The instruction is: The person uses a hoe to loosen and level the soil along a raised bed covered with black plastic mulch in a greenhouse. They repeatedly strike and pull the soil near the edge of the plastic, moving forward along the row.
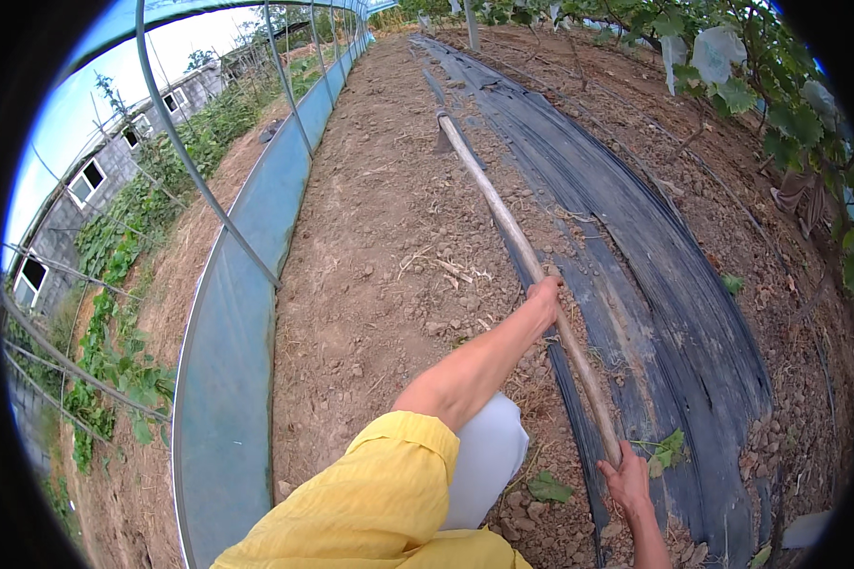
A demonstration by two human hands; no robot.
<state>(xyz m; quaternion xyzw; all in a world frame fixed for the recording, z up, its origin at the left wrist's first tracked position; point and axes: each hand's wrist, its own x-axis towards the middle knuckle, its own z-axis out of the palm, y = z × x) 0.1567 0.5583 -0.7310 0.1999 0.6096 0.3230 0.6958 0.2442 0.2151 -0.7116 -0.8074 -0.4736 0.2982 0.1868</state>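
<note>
A hoe with a long wooden handle [502,210] reaches away from me across the dry soil. Its dark metal blade [443,141] rests at or just above the ground, beside a narrow black strip of film. My left hand [545,297] grips the handle around its middle. Near the handle's close end, my right hand [627,475] is wrapped around it too. Black plastic mulch film [655,284], creased and partly dusted with soil, runs along the right of the hoe. Bare clods and dry stalks [462,272] lie left of the handle.
A blue plastic sheet wall [235,398] with curved metal hoops [185,153] borders the left side. Grapevines [790,114] with white bags [717,55] stand at right, where a person's legs [803,199] show. Thin irrigation lines [726,185] cross the soil there. A concrete post [472,27] rises ahead.
</note>
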